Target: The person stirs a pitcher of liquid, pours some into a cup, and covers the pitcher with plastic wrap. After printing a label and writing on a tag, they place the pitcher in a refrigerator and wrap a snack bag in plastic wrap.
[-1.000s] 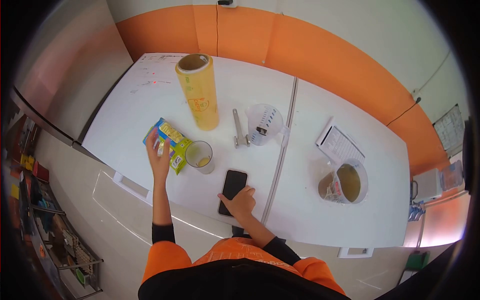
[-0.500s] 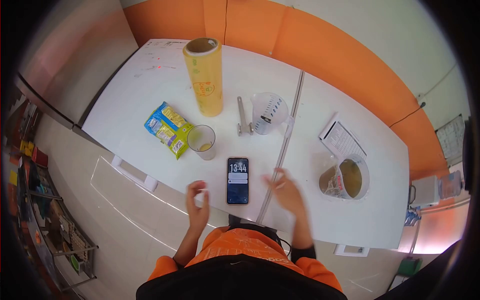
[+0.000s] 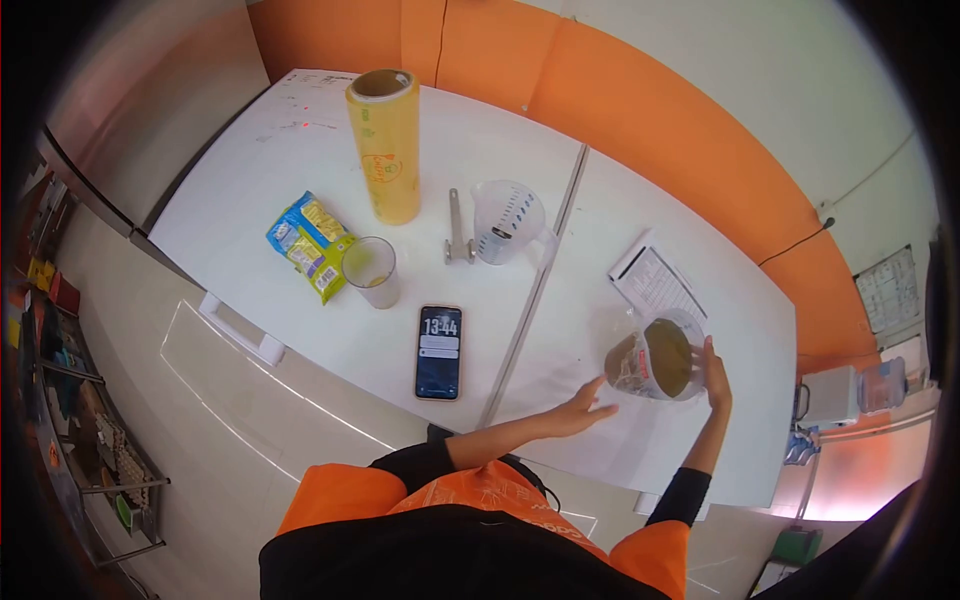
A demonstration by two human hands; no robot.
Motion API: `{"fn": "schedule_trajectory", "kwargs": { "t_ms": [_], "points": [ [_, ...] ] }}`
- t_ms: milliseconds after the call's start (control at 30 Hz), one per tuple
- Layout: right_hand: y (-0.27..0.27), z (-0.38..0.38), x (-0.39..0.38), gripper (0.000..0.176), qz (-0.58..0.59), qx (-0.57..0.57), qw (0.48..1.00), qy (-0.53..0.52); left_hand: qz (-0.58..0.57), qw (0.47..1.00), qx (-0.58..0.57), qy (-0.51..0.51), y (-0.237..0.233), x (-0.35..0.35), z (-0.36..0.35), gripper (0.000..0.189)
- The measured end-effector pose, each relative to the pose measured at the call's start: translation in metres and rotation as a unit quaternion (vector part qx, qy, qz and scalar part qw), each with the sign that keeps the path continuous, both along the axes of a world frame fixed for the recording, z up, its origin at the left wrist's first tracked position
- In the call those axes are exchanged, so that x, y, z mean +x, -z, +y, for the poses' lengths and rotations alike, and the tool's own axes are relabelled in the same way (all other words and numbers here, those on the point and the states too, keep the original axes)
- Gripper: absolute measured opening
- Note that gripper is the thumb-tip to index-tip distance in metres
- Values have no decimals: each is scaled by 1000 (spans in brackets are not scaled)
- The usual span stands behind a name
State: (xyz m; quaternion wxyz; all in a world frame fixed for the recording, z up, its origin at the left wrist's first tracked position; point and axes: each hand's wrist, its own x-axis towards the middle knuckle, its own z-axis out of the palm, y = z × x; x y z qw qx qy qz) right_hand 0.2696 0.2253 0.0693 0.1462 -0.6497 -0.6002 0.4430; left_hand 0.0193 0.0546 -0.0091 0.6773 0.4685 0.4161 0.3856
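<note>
On the right part of the table stands a clear plastic tub of greenish-brown liquid, with clear plastic film bunched at its left side. My right hand is upright along the tub's right side, fingers stretched out against the wall and not wrapped round it. To the lower left of the tub, my left hand reaches over the table with fingers apart and nothing in them. Its fingertips are near the film's lower edge.
Behind the tub lies a printed notepad. Leftward are a phone, a measuring jug, a metal tool, a cup, a blue-green packet and an upright yellow film roll. A seam splits the tabletop.
Both hands have moved right, from either side of the phone to the tub. My right hand is now at its far side. The view has shifted a little to the right.
</note>
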Motion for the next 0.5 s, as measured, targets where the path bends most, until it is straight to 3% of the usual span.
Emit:
{"fn": "schedule_trajectory", "kwargs": {
  "t_ms": [133, 167, 200, 300, 400, 433, 500],
  "points": [
    [7, -17, 6, 77, -34, 29, 999, 8, -101, 988, 45, -104, -2, 18, 33, 73],
    [18, -18, 20, 79, -48, 38, 997, -36, -119, 984, 47, -126, -5, 19, 36, 72],
    [19, -31, 20, 76, -1, 16, 1000, -5, -137, 978, 49, -148, -8, 21, 38, 71],
    [-9, -85, -15, 71, 147, -70, 986, 37, -44, 970, 85, -222, 19, 25, 55, 64],
    [-7, -116, -22, 69, 172, -91, 979, 67, 41, 962, 46, -266, 27, 21, 69, 63],
    [-3, -125, -24, 70, 169, -99, 977, 88, 69, 957, 98, -263, 36, 17, 77, 59],
    [3, -138, -24, 73, 162, -116, 971, 130, 1, 976, 32, -217, 48, 13, 94, 57]
  ]
}}
